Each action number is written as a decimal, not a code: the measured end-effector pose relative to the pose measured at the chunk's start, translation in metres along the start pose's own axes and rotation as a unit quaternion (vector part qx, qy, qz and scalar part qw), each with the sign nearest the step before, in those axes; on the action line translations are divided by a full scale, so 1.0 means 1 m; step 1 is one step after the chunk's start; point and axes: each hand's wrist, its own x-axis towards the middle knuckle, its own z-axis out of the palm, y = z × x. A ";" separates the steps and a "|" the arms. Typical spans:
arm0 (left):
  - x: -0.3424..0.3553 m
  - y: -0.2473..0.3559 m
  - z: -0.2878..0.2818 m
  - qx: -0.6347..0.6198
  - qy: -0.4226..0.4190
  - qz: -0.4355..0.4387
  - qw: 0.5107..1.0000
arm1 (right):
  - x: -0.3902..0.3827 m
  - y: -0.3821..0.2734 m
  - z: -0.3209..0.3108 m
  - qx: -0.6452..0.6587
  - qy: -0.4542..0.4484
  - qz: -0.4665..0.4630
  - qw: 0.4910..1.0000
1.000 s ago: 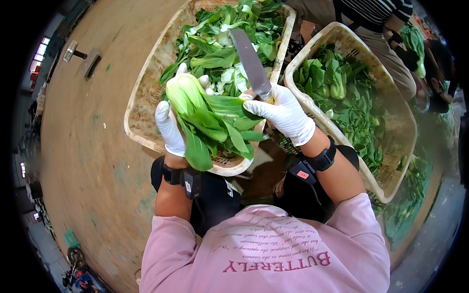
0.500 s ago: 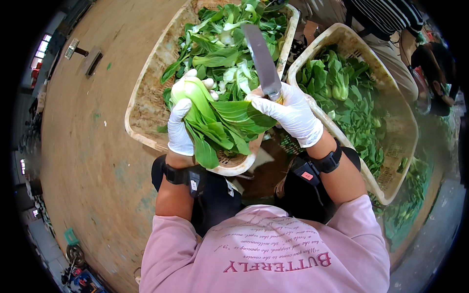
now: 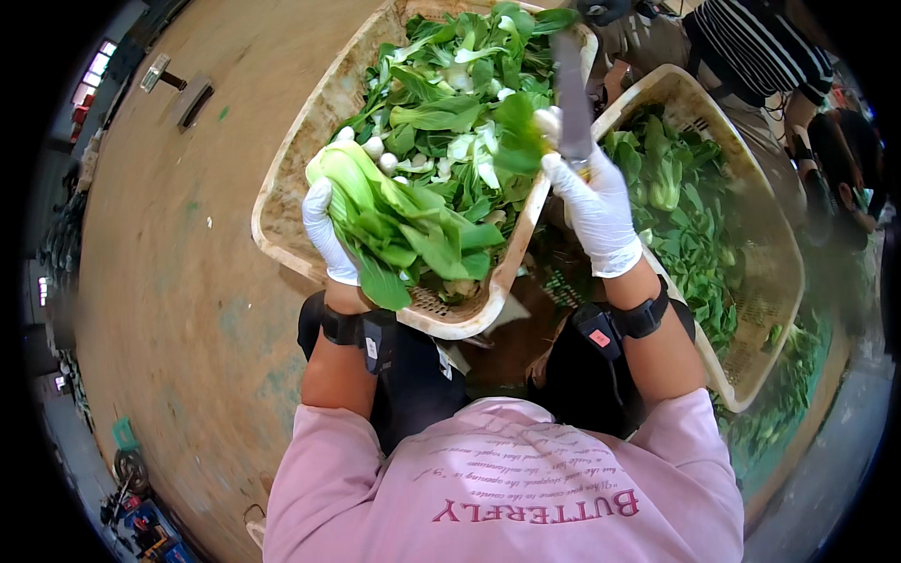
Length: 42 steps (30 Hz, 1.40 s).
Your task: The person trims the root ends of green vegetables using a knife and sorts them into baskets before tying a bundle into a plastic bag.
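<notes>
My left hand (image 3: 328, 230), in a white glove, grips a pale-stemmed leafy green head (image 3: 385, 220) over the near part of a cream plastic crate (image 3: 286, 206) full of loose leaves and trimmings. My gloved right hand (image 3: 593, 211) holds a wide-bladed knife (image 3: 572, 80) upright, with a detached green leaf (image 3: 516, 131) pinched against the blade at the crate's right side. The knife's handle is mostly hidden by my fingers.
A second crate (image 3: 784, 310) of greens stands at the right, with more greens (image 3: 788, 394) beyond it. Co-workers (image 3: 746, 42) are at the upper right. A brown floor (image 3: 169, 310) spreads left, with a metal object (image 3: 192, 98) on it.
A leaf has come away from the head; my right hand has carried it and the knife up and to the right. My left hand has moved slightly left with the head.
</notes>
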 end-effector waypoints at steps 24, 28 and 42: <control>0.000 -0.009 -0.003 0.162 0.040 -0.024 0.986 | -0.024 -0.021 0.016 -0.217 -0.252 -0.100 0.938; 0.005 -0.010 -0.011 0.150 0.051 -0.055 0.986 | -0.023 -0.020 0.015 -0.258 -0.293 -0.083 0.917; 0.006 -0.013 0.000 0.126 0.146 -0.072 0.978 | -0.017 -0.014 0.011 0.006 -0.189 0.221 0.957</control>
